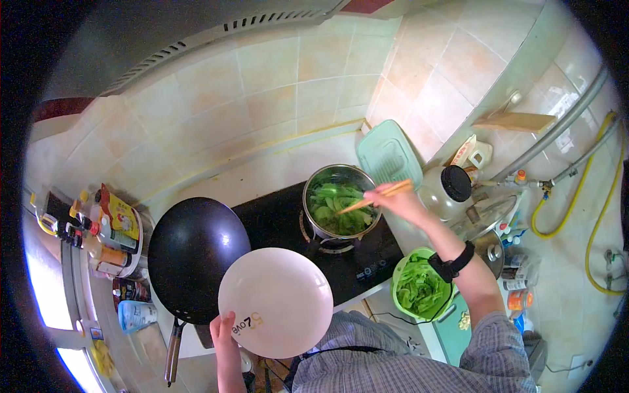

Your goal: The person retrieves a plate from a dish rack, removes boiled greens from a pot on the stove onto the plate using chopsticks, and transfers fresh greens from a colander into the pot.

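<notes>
A white plate (278, 298) with lettering near its rim is held at its lower left edge by my left hand (226, 337), in front of the stove. My right hand (398, 204) is closed around wooden chopsticks (359, 205), whose tips reach into a steel pot (312, 226). Green leafy vegetables (334, 200) fill the pot, which stands on the black stove (275, 219). The plate overlaps the lower right edge of a black wok (193, 259) in this view.
A green basket (394, 291) of cut greens stands right of the stove, beside a green cutting board (452, 337). Behind are a pale green lid (390, 154) and a black-capped jar (445, 193). Bottles (111, 252) crowd the left side. The wok handle (173, 350) points toward me.
</notes>
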Action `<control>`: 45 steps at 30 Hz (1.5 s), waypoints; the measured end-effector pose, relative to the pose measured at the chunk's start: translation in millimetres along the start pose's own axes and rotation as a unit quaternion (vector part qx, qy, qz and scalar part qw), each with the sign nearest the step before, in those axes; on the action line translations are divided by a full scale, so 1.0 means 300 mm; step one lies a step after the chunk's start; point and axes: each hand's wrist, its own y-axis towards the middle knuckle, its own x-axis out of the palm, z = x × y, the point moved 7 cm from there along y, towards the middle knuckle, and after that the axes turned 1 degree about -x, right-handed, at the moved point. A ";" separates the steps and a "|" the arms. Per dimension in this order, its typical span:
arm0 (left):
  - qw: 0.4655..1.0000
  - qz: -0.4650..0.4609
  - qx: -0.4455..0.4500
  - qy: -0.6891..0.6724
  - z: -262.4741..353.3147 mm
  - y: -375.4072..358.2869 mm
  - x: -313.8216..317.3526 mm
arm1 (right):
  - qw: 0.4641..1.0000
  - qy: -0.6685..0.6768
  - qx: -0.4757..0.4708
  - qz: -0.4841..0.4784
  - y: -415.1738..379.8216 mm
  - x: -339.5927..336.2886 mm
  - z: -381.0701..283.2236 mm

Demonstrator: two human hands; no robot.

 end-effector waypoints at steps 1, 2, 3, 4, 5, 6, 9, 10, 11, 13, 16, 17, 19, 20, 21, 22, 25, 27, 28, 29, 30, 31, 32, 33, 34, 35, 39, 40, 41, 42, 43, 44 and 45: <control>1.000 -0.003 0.006 0.009 0.015 -0.008 0.014 | 0.995 0.039 0.093 -0.015 0.005 -0.030 0.023; 1.000 -0.004 0.005 0.009 0.011 -0.010 0.025 | 0.995 0.038 0.095 -0.015 0.018 -0.047 0.045; 0.999 0.038 0.015 0.007 0.011 -0.010 0.016 | 0.995 0.016 0.092 0.031 0.033 -0.077 0.078; 0.996 0.080 0.026 0.005 0.014 -0.012 0.001 | 0.993 -0.006 0.089 0.076 0.041 -0.095 0.105; 0.996 0.079 0.026 0.005 0.016 -0.010 -0.001 | 0.988 -0.059 0.096 0.102 0.043 -0.098 0.128; 0.998 0.055 0.021 -0.002 0.015 -0.006 0.005 | 0.988 -0.058 0.096 0.102 0.043 -0.075 0.157; 0.999 0.045 0.019 -0.012 0.005 -0.004 0.001 | 0.972 -0.196 0.115 0.061 0.051 0.004 0.228; 0.998 0.059 0.021 -0.016 0.003 -0.003 -0.005 | 0.980 -0.129 0.138 0.058 0.059 0.022 0.251; 0.998 0.060 0.023 -0.017 0.005 -0.005 -0.002 | 0.984 -0.061 0.160 0.054 0.064 0.037 0.274; 0.995 0.094 0.015 -0.023 0.004 -0.016 -0.010 | 0.983 0.032 0.173 0.053 0.063 0.040 0.285; 0.998 0.058 0.024 -0.022 0.007 -0.002 0.000 | 0.968 0.154 0.192 0.051 0.031 0.039 0.276; 0.998 0.056 0.023 -0.022 -0.003 0.009 -0.011 | 0.961 0.186 0.199 0.046 0.011 0.046 0.265; 0.999 0.023 0.011 -0.018 -0.024 0.032 -0.009 | 0.955 0.221 0.188 0.067 -0.015 0.060 0.235; 1.000 0.021 0.011 -0.017 -0.025 0.033 -0.006 | 0.947 0.256 0.175 0.086 -0.024 0.064 0.217; 1.000 0.008 0.013 -0.023 -0.009 0.030 0.012 | 0.935 0.281 0.195 0.091 -0.034 0.074 0.208; 0.999 -0.005 0.015 -0.028 0.003 0.025 0.030 | 0.935 0.280 0.197 0.094 -0.041 0.077 0.192; 0.998 0.055 0.018 -0.037 0.017 0.007 0.043 | 0.928 0.306 0.185 0.107 -0.049 0.085 0.142; 0.998 0.052 0.014 -0.028 0.026 0.001 0.048 | 0.928 0.312 0.178 0.104 -0.062 0.083 0.084; 0.998 0.050 0.010 -0.022 0.025 -0.003 0.050 | 0.928 0.317 0.168 0.099 -0.066 0.086 0.061; 0.999 0.050 0.009 -0.020 0.023 -0.003 0.052 | 0.933 0.314 0.150 0.087 -0.064 0.100 0.056; 0.998 0.050 0.008 -0.025 0.020 -0.003 0.054 | 0.933 0.314 0.152 0.088 -0.062 0.107 0.053; 0.998 0.051 0.007 -0.031 0.018 -0.002 0.056 | 0.953 0.265 0.131 0.069 -0.052 0.115 0.036; 0.998 0.050 0.007 -0.029 0.022 -0.006 0.062 | 0.969 0.215 0.111 0.050 -0.042 0.127 0.016; 0.999 0.048 0.002 -0.025 0.030 -0.009 0.072 | 0.968 0.224 0.097 0.063 -0.033 0.125 -0.014; 0.999 0.045 -0.003 -0.020 0.034 -0.011 0.079 | 0.967 0.225 0.098 0.065 -0.024 0.135 -0.018; 0.999 0.044 -0.003 -0.018 0.035 -0.009 0.081 | 0.970 0.217 0.093 0.065 -0.014 0.141 -0.021; 0.999 0.017 0.011 -0.031 0.034 0.003 0.099 | 0.975 0.192 0.108 0.039 -0.006 0.151 0.038; 0.999 0.021 0.013 -0.040 0.031 0.005 0.097 | 0.977 0.164 0.132 0.012 -0.011 0.150 0.061; 0.999 0.021 0.013 -0.040 0.022 0.014 0.087 | 0.977 0.165 0.132 0.012 -0.016 0.133 0.075; 0.999 0.004 0.014 -0.034 0.014 0.026 0.079 | 0.984 0.120 0.129 0.033 -0.020 0.098 0.087; 0.999 -0.012 0.014 -0.030 0.010 0.030 0.078 | 0.988 0.074 0.125 0.052 -0.022 0.066 0.095; 0.999 -0.011 0.014 -0.031 0.008 0.027 0.078 | 0.988 0.074 0.124 0.051 -0.021 0.045 0.102; 0.999 0.019 0.016 -0.031 0.020 0.014 0.081 | 0.986 0.095 0.103 0.087 -0.018 0.002 0.091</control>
